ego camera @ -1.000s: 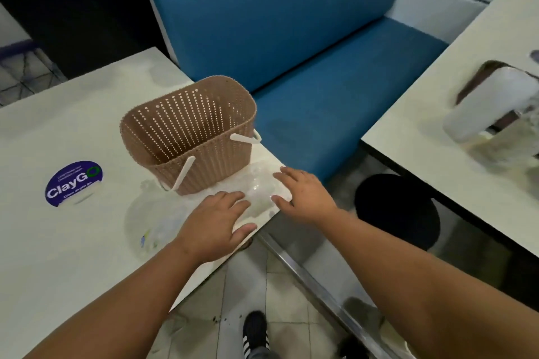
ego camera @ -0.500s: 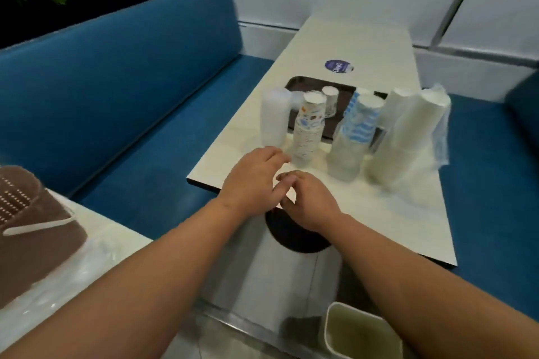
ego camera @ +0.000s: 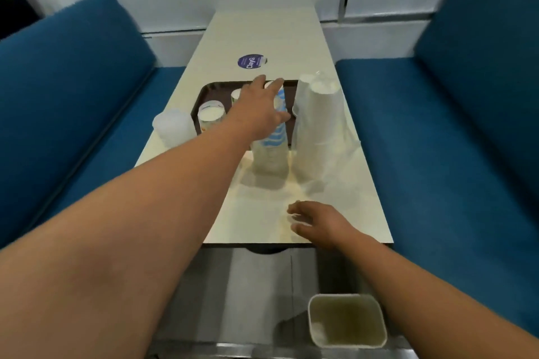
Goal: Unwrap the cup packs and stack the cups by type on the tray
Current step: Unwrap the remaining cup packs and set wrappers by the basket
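Reaching left hand now, seemingly touching blue-striped cups

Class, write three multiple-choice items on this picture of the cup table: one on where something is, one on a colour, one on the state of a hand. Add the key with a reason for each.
1. Where does the small bin stand?
A. on the tray
B. on the floor below the table's near edge
C. on the left bench

2. What colour are the benches on both sides of the table?
A. red
B. green
C. blue

3. What is the left hand doing?
A. reaching out to the blue-striped cup stack, fingers extended
B. lying flat on the bench
C. holding the bin

Key:
1 B, the bin sits low on the floor, nearer than the table edge.
2 C, both seats and backs are blue.
3 A, the left hand lies against the upper part of the striped stack by the brown tray; a closed grip is not visible, while the right hand rests open near the table's near edge.
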A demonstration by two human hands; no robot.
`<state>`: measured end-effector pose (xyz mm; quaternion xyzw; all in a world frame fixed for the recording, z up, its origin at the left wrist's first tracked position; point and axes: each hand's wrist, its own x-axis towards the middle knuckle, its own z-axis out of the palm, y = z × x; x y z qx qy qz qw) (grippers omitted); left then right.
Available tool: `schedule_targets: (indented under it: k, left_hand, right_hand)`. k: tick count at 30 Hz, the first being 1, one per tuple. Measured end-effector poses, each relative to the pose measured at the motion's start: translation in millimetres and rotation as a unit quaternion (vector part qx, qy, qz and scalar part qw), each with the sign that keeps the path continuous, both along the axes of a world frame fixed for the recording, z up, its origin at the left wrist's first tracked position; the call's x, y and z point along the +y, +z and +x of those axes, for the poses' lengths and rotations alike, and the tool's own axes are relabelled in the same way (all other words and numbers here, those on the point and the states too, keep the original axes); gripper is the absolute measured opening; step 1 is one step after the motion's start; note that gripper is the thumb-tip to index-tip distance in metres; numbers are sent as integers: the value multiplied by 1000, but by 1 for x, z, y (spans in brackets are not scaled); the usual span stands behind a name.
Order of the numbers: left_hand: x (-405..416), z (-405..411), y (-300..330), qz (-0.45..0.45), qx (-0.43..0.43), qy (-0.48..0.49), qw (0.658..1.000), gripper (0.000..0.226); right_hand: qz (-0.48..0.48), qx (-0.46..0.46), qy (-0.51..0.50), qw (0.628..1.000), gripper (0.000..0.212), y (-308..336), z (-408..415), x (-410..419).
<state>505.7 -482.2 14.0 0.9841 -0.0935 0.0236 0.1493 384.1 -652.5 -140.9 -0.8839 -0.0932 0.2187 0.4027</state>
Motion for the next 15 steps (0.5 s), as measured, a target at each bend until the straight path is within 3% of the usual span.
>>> schedule_targets:
  k: [6, 9, 12, 13, 15]
  left_hand:
    - [10, -16, -5, 16, 15, -49, 999, 55]
    - [17, -44, -5, 9, 13, -78, 997, 55]
    - [26, -77, -8, -23, 7, -96, 995, 55]
    - [27, -86, -10, -36, 4, -105, 994, 55]
    - [31, -103, -14, -65, -11, -116, 991, 57]
  right_hand:
    - [64, 7, -65, 996, 47, -2, 0, 3]
    - [46, -38, -114, 992, 85, -3, 0, 20]
    - [122, -30, -153, 980, 122, -2, 3, 51]
    - [146, -36, -167, 974, 121, -4, 6, 59]
    - [139, -78, -159, 974, 95, -9, 11, 70]
